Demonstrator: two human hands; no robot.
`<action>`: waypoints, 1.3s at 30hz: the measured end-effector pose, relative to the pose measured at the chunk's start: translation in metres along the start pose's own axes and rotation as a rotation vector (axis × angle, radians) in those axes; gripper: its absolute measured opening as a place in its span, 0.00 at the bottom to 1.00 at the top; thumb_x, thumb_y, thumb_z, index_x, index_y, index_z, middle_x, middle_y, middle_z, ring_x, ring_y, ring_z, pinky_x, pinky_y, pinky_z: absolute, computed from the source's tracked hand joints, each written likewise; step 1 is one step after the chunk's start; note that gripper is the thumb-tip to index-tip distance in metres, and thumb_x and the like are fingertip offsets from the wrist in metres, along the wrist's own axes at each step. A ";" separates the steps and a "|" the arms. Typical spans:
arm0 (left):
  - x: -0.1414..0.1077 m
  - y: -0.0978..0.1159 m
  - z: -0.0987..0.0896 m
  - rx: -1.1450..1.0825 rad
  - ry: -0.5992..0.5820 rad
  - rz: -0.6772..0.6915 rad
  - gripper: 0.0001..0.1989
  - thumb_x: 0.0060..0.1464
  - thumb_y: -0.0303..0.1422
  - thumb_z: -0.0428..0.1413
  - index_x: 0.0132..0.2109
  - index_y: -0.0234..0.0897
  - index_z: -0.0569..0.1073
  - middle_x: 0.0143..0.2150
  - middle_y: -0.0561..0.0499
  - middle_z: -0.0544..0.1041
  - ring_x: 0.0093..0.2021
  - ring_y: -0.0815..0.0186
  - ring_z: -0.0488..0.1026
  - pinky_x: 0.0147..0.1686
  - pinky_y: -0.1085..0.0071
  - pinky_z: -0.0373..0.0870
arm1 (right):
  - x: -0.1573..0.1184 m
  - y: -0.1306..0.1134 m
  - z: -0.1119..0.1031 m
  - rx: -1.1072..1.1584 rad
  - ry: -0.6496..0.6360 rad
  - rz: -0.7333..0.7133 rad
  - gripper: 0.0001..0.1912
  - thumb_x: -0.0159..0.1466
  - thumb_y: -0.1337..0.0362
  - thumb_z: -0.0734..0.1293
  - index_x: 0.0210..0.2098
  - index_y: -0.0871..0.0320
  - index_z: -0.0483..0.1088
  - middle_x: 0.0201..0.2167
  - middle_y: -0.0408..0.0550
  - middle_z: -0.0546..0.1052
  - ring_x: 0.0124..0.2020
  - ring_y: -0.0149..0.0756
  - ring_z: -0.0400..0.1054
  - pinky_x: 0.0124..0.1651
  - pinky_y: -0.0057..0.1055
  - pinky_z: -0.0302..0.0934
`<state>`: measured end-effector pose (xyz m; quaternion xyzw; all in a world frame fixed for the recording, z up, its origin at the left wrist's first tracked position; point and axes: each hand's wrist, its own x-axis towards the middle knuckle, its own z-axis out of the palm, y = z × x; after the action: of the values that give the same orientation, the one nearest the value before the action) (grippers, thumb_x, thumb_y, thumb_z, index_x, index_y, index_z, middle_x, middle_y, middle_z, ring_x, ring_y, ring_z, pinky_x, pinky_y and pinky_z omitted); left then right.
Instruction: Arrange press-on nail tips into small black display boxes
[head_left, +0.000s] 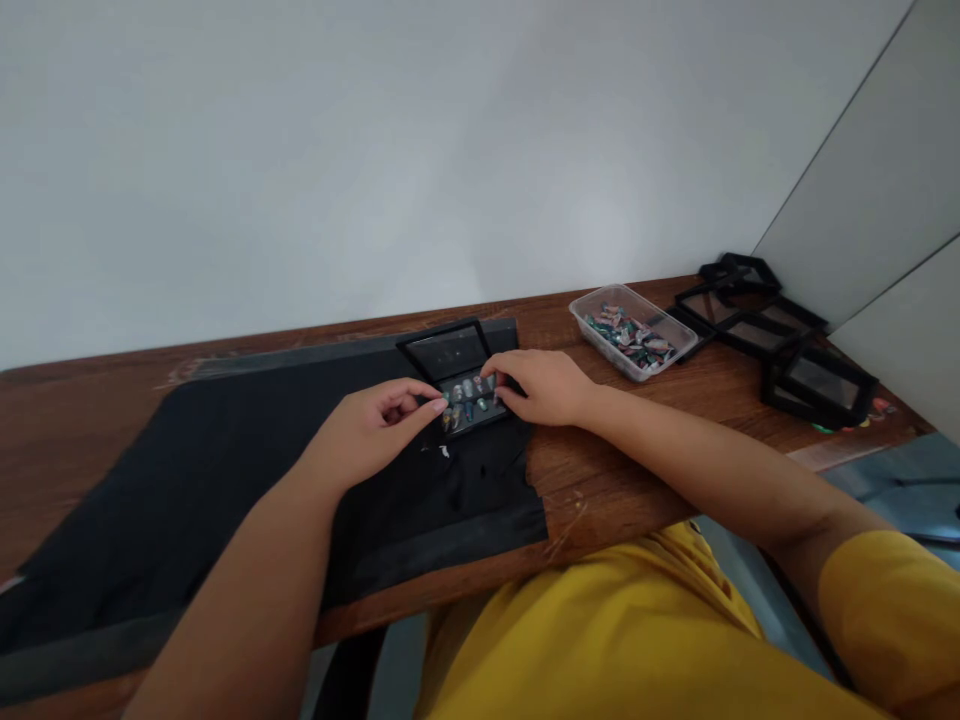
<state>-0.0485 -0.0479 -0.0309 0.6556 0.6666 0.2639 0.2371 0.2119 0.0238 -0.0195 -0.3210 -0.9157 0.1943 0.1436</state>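
Observation:
A small black display box (480,422) lies on a black mat, its windowed lid (446,352) standing up at the back. Two rows of decorated press-on nails (469,410), in silver, green and pink tones, lie inside it. My left hand (371,425) is at the box's left edge, thumb and index finger closed on the rim by the end nails. From the other side, my right hand (544,387) reaches over the right end, fingers curled and thumb close to the index finger. Whatever is between those right fingertips is too small to make out.
A clear plastic tub (634,330) full of loose nails stands right of the box. Several black windowed boxes (772,325) are piled at the far right, by the wall. The black mat (225,470) covers much of the wooden table (592,470). Small white scraps (443,451) lie before the box.

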 end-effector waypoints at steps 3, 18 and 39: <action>0.000 -0.001 0.001 -0.004 0.008 0.002 0.28 0.52 0.61 0.58 0.42 0.41 0.83 0.24 0.56 0.72 0.25 0.64 0.66 0.28 0.68 0.59 | 0.000 -0.001 0.000 -0.020 -0.008 -0.002 0.16 0.74 0.68 0.68 0.60 0.55 0.76 0.53 0.51 0.86 0.57 0.47 0.78 0.53 0.38 0.66; -0.001 0.001 0.001 -0.009 0.016 -0.018 0.28 0.51 0.60 0.58 0.42 0.42 0.83 0.24 0.55 0.71 0.25 0.64 0.65 0.28 0.68 0.58 | -0.002 -0.008 0.005 -0.047 -0.014 -0.023 0.10 0.76 0.61 0.71 0.54 0.57 0.79 0.51 0.53 0.84 0.53 0.46 0.77 0.49 0.36 0.62; 0.000 0.000 0.000 0.021 0.049 -0.007 0.27 0.51 0.59 0.58 0.42 0.42 0.84 0.26 0.55 0.74 0.25 0.65 0.65 0.28 0.68 0.58 | -0.002 -0.010 0.008 -0.023 -0.024 -0.045 0.06 0.72 0.66 0.68 0.46 0.57 0.78 0.49 0.51 0.81 0.45 0.43 0.74 0.43 0.36 0.60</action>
<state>-0.0486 -0.0483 -0.0313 0.6490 0.6773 0.2720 0.2146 0.2054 0.0133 -0.0225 -0.2995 -0.9266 0.1844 0.1331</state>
